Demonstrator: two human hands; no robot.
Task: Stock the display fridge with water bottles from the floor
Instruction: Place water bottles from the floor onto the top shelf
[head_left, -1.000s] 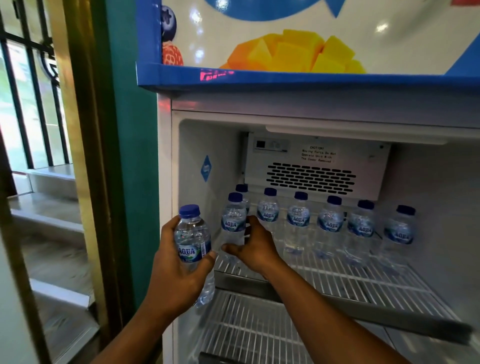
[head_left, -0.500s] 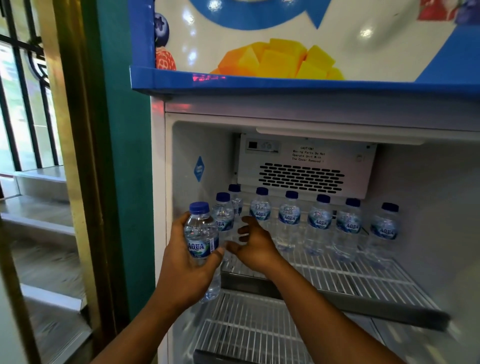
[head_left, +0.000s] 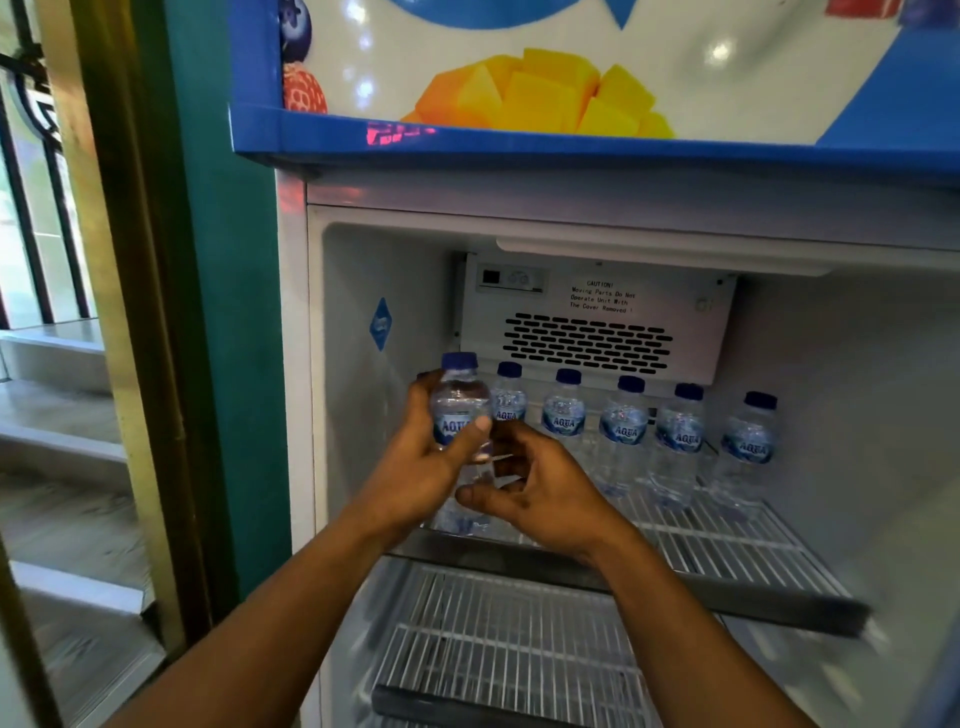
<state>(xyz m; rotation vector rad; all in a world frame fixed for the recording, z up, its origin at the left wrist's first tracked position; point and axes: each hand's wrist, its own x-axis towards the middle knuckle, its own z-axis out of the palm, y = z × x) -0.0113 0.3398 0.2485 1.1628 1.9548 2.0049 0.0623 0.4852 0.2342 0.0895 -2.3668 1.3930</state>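
My left hand (head_left: 415, 467) grips a small clear water bottle (head_left: 460, 410) with a blue cap and blue label, held upright just above the left front of the fridge's top wire shelf (head_left: 727, 540). My right hand (head_left: 540, 493) hovers right beside it, fingers apart and curled, holding nothing. A row of several identical bottles (head_left: 623, 431) stands along the back of that shelf. Another bottle is partly hidden behind my hands at the shelf's left end.
The display fridge (head_left: 571, 197) stands open, with a vented fan cover (head_left: 587, 343) at the back and a lower wire shelf (head_left: 498, 649) below. A teal wall (head_left: 228, 312) and a gold door frame (head_left: 104, 260) are to the left.
My left hand has carried its bottle up and right, from outside the fridge's left edge to over the shelf. My right hand has let go of a shelf bottle and drawn back, fingers apart.
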